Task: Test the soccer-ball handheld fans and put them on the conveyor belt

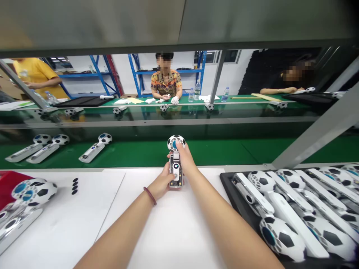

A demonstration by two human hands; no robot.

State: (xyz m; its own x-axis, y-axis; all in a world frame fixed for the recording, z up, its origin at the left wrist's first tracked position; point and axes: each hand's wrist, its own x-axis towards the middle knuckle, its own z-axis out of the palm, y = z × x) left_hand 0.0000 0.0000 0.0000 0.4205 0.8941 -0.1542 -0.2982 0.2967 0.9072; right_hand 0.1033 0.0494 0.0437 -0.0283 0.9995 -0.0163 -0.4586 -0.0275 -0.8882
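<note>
Red plastic bin (pixel 11 180) sits at your far left on the white work mat (pixel 92 209), with a heap of soccer-ball-patterned handheld fans (pixel 30 192) in front of it and three small black oval pads (pixel 74 186) just beside them. Beyond, three finished fans (pixel 58 146) lie on the green conveyor belt (pixel 224 151). At centre, your left hand (pixel 162 184) curls closed around the lower handle of a soccer-ball-headed handheld fan with its white and clear handle open (pixel 176 164), held upright over the mat's far edge. Your right hand (pixel 185 160) grips the same fan higher up, fingers wrapped just under the ball head. To your right, a black tray (pixel 227 180) holds rows of matching fans (pixel 283 209) lying side by side. Across the belt, a person in a patterned shirt (pixel 166 84) sits at the opposite bench.
</note>
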